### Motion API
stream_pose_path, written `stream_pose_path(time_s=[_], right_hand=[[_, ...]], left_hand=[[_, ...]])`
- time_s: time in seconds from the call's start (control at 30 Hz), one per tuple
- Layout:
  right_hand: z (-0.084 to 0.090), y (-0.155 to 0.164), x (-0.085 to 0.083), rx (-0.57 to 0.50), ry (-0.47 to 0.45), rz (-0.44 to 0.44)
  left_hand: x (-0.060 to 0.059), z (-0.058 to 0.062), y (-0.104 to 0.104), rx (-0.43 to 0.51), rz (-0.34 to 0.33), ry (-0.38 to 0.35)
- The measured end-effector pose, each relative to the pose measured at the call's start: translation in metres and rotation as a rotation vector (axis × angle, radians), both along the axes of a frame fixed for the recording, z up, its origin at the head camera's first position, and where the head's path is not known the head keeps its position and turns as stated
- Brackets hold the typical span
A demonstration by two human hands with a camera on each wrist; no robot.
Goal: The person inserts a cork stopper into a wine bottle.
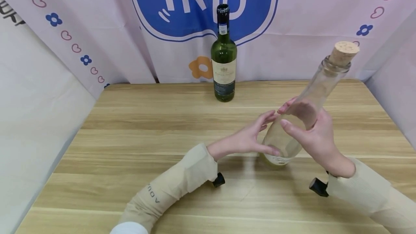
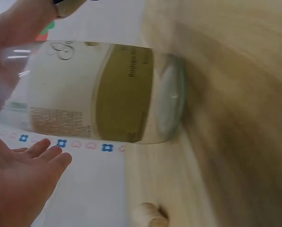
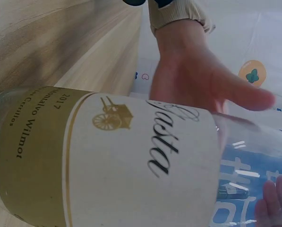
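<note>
Nearest, the left sleeve (image 1: 175,178) bears partly legible dark letters. The left hand (image 1: 243,138) spreads wide beside the clear bottle (image 1: 282,139), gripping nothing; contact is unclear. The right hand (image 1: 320,140) curls round that one bottle, right of the table's (image 1: 146,147) middle. Its label (image 3: 141,156) reads "2017", "Montalvo Wilmot", "Cerrillos" and script ending "asta". One cork (image 1: 344,54) plugs its neck. Beyond, one green bottle (image 1: 224,51), its small print unreadable, stands before a curtain (image 1: 175,59) with white characters on blue.

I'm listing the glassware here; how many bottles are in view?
2. The clear bottle is held tilted in the right hand; the green bottle stands upright near the far edge of the table. No other bottle shows.
</note>
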State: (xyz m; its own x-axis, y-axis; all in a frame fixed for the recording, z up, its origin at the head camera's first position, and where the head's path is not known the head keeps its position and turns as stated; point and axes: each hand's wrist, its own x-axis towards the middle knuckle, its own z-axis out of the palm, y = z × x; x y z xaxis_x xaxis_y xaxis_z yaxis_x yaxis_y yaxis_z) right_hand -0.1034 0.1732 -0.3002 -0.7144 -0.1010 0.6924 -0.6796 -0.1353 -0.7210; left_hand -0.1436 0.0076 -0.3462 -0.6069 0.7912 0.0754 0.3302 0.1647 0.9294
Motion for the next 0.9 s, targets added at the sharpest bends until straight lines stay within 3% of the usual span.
stream_pose_path(time_s=[0.2, 0.43, 0.7, 0.9], right_hand=[[0.001, -0.002, -0.002, -0.004, 0.014, 0.019], [0.003, -0.002, -0.002, 0.012, 0.011, 0.03], [0.009, -0.001, -0.001, 0.019, -0.042, 0.035], [0.023, -0.002, -0.004, -0.02, -0.079, 0.04]], left_hand=[[0.003, -0.011, 0.003, -0.084, 0.011, -0.017], [0.008, -0.021, 0.008, -0.065, 0.037, 0.022], [0.015, -0.023, 0.014, -0.093, 0.158, 0.095], [0.015, -0.012, 0.02, -0.097, 0.271, 0.115]])
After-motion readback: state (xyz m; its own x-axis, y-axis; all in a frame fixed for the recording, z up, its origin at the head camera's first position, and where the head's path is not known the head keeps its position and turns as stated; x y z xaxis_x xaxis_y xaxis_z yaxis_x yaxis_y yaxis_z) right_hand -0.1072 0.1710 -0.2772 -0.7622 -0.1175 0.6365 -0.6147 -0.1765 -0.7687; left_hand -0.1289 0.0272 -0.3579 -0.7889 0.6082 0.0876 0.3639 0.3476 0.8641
